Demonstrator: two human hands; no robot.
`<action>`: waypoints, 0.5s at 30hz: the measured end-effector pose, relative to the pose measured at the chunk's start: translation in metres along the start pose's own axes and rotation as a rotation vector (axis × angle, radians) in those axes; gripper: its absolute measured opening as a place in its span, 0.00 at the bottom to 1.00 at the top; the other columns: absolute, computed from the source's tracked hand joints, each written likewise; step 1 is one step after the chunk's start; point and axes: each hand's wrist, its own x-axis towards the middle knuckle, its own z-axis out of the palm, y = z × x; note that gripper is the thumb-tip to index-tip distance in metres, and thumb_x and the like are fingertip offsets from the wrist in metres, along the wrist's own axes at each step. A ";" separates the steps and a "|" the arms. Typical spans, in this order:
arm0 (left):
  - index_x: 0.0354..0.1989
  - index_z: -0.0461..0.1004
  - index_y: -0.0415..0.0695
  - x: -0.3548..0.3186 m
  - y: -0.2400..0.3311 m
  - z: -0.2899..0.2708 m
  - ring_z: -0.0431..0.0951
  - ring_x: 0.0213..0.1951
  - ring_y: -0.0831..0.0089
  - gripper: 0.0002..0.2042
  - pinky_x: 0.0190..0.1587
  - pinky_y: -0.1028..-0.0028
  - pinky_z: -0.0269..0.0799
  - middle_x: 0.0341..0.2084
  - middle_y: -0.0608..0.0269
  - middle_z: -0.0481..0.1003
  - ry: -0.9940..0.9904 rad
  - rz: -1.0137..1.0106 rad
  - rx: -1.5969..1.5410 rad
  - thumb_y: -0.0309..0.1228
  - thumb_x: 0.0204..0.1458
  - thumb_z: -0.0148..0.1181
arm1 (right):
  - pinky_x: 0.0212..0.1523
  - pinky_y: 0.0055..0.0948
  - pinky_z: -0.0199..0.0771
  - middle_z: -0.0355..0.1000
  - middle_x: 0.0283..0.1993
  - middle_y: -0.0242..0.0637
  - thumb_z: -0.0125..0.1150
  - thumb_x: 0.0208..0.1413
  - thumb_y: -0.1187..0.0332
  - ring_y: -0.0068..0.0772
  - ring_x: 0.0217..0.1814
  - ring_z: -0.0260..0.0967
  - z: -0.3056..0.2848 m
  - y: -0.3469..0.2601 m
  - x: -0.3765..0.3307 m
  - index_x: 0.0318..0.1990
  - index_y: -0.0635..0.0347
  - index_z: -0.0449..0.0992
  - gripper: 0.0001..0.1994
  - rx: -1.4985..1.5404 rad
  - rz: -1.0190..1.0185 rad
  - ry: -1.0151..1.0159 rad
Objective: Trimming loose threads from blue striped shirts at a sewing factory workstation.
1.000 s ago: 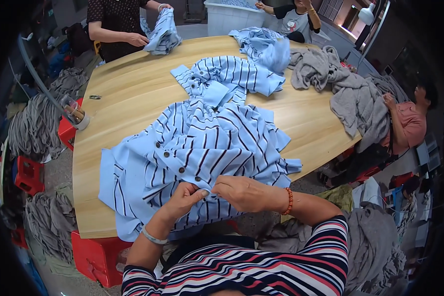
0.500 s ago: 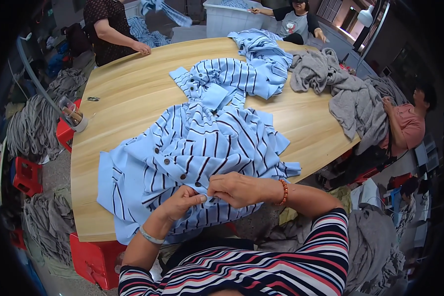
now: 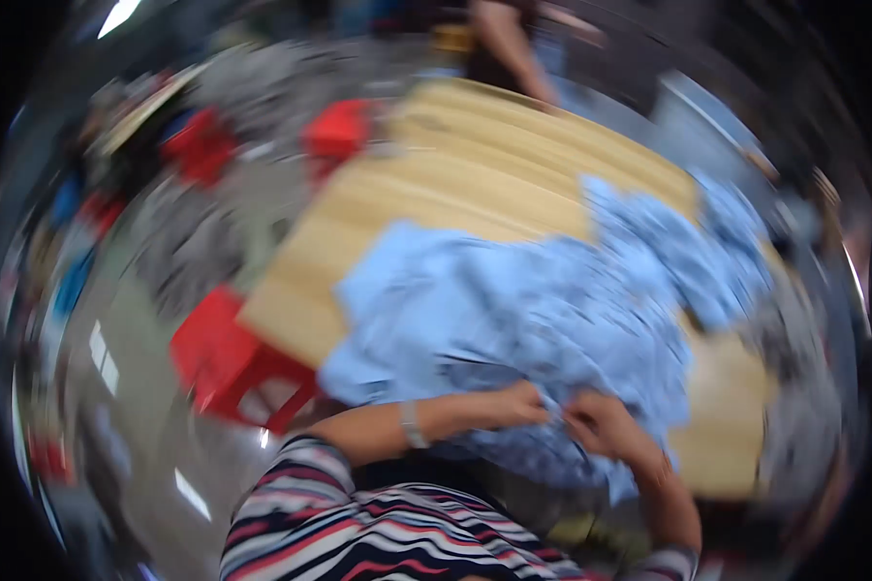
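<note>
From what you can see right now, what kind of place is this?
Probably a garment workshop or sorting room, though the picture is blurred. Both hands, left hand and right hand, pinch a light blue garment spread on a large wooden table. Grey cloth heaps lie on the floor.

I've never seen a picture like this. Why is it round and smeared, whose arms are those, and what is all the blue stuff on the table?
The picture comes from a wide fisheye camera worn on a person's head, looking down at their own hands; that lens bends it round, and the smear is motion blur. No machine here. The left hand and right hand come in from below and meet at the near edge of a light blue garment spread on a wooden table. Both seem to pinch the cloth, though the blur hides the fingers. A red stool stands beside the table, and another person stands at the far side.
</note>
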 end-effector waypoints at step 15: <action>0.18 0.71 0.34 0.047 -0.012 0.026 0.64 0.19 0.75 0.11 0.21 0.65 0.57 0.13 0.67 0.67 0.441 0.120 -0.050 0.29 0.30 0.65 | 0.26 0.19 0.64 0.68 0.26 0.30 0.55 0.59 0.79 0.18 0.25 0.63 0.005 0.046 -0.024 0.38 0.63 0.73 0.03 -0.055 -0.152 -0.023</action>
